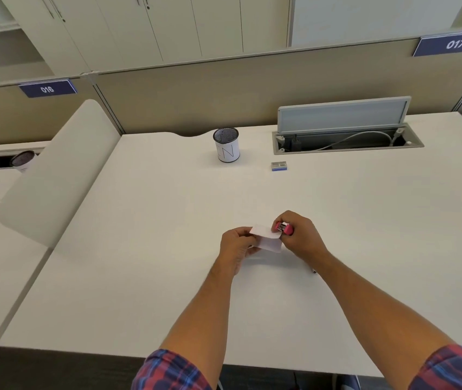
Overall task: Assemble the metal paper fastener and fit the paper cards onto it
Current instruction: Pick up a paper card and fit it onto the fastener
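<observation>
Both hands meet over the middle of the white desk [145, 249], a bit nearer than centre. Left hand [236, 246] pinches the left edge of the white paper cards [267, 237], fingers curled round them. Right hand [298, 235] grips a small pink stapler [284, 228], fingers wrapped over it, metal mouth facing left and sitting at the cards' upper right corner. Cards look held just above the desk surface, tilted; can't tell how many sheets. Can't tell whether the stapler is closed on the cards or only touching the edge. Forearms bare, plaid sleeves [167, 370] red and blue at the near edge of the frame. Far side of the desk: a mesh pen cup [226, 144] with a white paper wrap, standing upright, well apart from the hands. Right of it, a small blue-and-grey box [279, 166] lying flat, probably staples, label unreadable. Further right and far, an open cable tray [348, 142] set into the desk, its lid [342, 115] raised, a grey cable inside. Behind it a beige partition with blue number plates 016 [47, 88] and 017 [455, 44].
</observation>
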